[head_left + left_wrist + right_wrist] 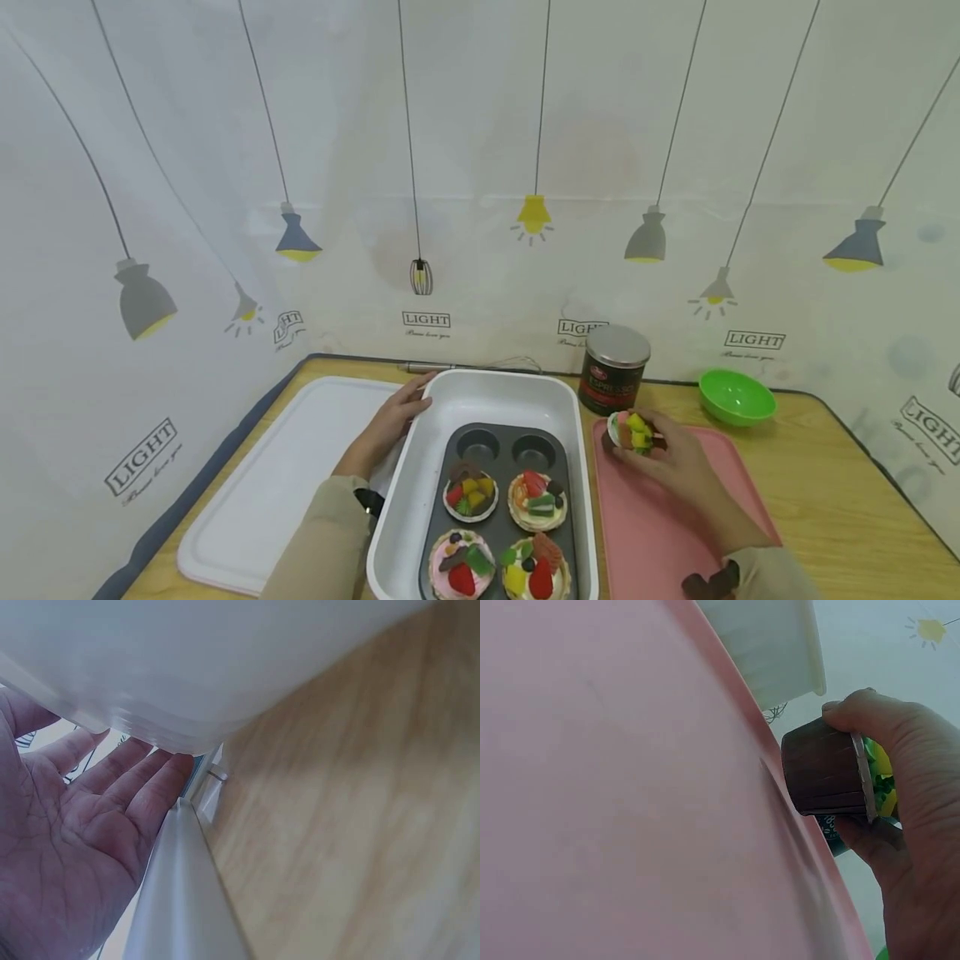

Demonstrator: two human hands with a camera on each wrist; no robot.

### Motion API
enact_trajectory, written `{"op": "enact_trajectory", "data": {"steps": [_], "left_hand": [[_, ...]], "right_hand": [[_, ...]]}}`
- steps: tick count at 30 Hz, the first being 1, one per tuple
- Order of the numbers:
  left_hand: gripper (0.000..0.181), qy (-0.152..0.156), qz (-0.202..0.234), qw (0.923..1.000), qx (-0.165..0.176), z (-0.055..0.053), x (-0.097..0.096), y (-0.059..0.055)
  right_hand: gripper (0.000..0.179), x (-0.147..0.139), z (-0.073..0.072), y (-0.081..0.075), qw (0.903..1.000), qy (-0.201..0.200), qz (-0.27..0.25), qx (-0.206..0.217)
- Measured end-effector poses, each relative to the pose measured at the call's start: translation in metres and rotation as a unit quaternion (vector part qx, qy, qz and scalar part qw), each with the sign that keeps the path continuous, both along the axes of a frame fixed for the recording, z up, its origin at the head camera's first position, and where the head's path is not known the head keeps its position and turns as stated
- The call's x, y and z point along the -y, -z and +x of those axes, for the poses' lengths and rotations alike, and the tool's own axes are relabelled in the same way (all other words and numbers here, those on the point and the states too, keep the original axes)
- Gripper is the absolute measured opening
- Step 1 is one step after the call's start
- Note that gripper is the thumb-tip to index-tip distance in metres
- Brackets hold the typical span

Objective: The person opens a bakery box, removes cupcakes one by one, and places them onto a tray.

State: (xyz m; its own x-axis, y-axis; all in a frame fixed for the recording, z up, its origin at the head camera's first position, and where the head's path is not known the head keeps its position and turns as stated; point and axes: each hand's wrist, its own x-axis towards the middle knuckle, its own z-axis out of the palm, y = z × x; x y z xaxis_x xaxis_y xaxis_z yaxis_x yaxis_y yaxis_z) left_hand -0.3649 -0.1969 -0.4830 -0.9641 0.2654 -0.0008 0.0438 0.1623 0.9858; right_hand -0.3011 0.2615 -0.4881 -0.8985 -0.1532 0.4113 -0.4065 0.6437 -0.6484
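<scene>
My right hand pinches a fruit-topped cupcake between thumb and fingers, over the far end of a pink tray. Tilted on its side, its brown pleated cup shows in the right wrist view. My left hand touches the left wall of a deep white tub; the left wrist view shows its fingers nearly straight. Inside the tub lies a dark muffin tin. Several of its cups hold fruit-topped tarts, such as the strawberry one; the two far cups show bare bottoms.
A white tray lies to the tub's left, partly under my left arm. Behind the pink tray stands a dark espresso tin with a silver lid. A green bowl sits at the back right. A whisk lies behind the tub.
</scene>
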Motion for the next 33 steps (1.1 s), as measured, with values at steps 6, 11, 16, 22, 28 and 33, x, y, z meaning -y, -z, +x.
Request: {"op": "enact_trajectory", "data": {"steps": [6, 11, 16, 22, 28, 33], "left_hand": [[0.056, -0.004, -0.003, 1.0, -0.001, -0.0001, -0.001, -0.0005], [0.056, -0.007, -0.002, 1.0, -0.001, -0.0007, -0.0019, 0.0001], [0.056, -0.006, -0.002, 1.0, 0.0, -0.0007, -0.0013, 0.0005], [0.057, -0.003, -0.005, 1.0, -0.004, 0.0009, -0.0006, -0.0016], [0.058, 0.0, -0.007, 1.0, -0.001, 0.0015, 0.0002, -0.0013], [0.058, 0.002, -0.008, 1.0, -0.005, 0.002, 0.0003, -0.0005]], "right_hand": [[0.066, -0.0006, -0.0005, 0.0013, 0.9999, 0.01, 0.01, 0.003], [0.068, -0.0009, -0.0017, 0.0031, 0.9999, 0.0, 0.01, 0.009], [0.071, -0.0014, -0.0028, 0.0049, 0.9998, -0.006, 0.008, 0.018], [0.072, -0.0014, -0.0019, 0.0029, 0.9998, -0.008, 0.005, 0.02], [0.073, 0.0002, 0.0006, 0.0012, 0.9991, -0.019, 0.001, 0.038], [0.075, 0.0001, 0.0011, 0.0021, 0.9987, -0.02, 0.007, 0.046]]}}
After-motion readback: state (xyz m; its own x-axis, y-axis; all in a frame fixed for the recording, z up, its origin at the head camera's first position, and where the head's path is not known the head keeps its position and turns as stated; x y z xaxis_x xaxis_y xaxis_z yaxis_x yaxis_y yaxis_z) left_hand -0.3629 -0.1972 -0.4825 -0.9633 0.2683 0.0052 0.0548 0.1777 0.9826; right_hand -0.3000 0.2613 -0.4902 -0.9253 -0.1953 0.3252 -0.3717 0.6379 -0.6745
